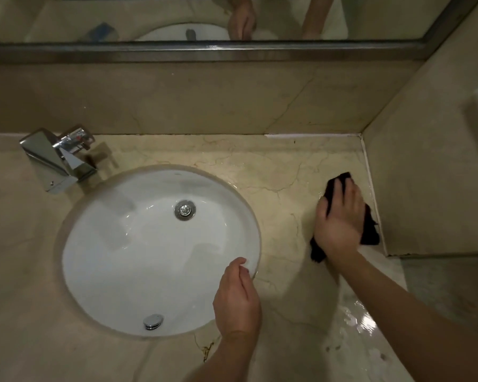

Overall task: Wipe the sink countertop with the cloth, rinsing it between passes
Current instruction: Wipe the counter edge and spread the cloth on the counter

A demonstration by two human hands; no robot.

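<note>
head view: one cam, looks down on counter (273, 166).
cloth (370, 230): black, at 3 o'clock of sink (122, 244), flat on wet counter by side wall.
R hand (340, 219): fingers straight, presses on cloth.
L hand (236, 296): loosely curled, holds nothing, over sink rim at 5 o'clock.
faucet (58, 158): 10 o'clock of sink.

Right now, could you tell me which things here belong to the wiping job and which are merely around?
Job: dark cloth under the right hand; wet countertop; sink; faucet.
Around: mirror; left hand, idle.
</note>
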